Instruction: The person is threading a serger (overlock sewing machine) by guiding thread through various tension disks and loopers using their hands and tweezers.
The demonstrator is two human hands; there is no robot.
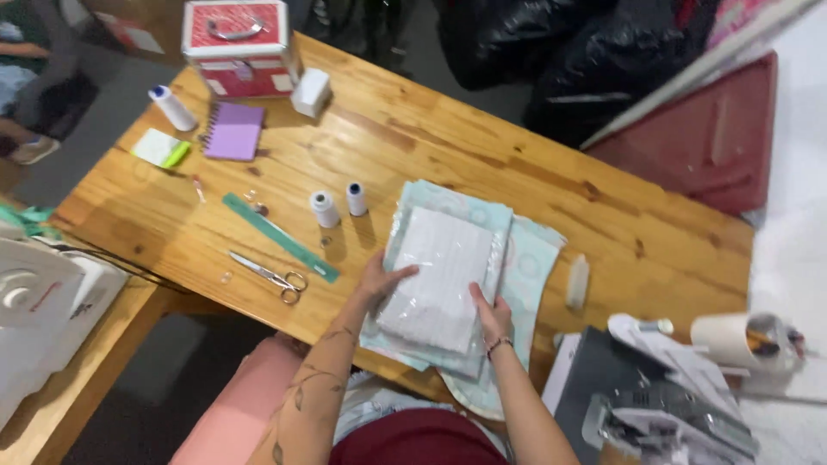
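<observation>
In the head view, both hands are squaring up a white fabric piece on a stack of pale blue fabric at the near edge of the wooden table. The left hand lies flat with fingers spread on its 8 o'clock edge, and the right hand pinches the 5 o'clock corner. Its long axis runs from 7 to 1 o'clock; judging by this, the next move needs even pressure so the layers do not slip.

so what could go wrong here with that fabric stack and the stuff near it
1. The fabric stack hangs over the near edge of the table; it could slide off if the left hand or right hand lets go.
2. Two thread spools stand upright just beside the stack; shifting it may topple them.
3. The scissors lie close to the left hand, so a careless reach might catch the blades.
</observation>
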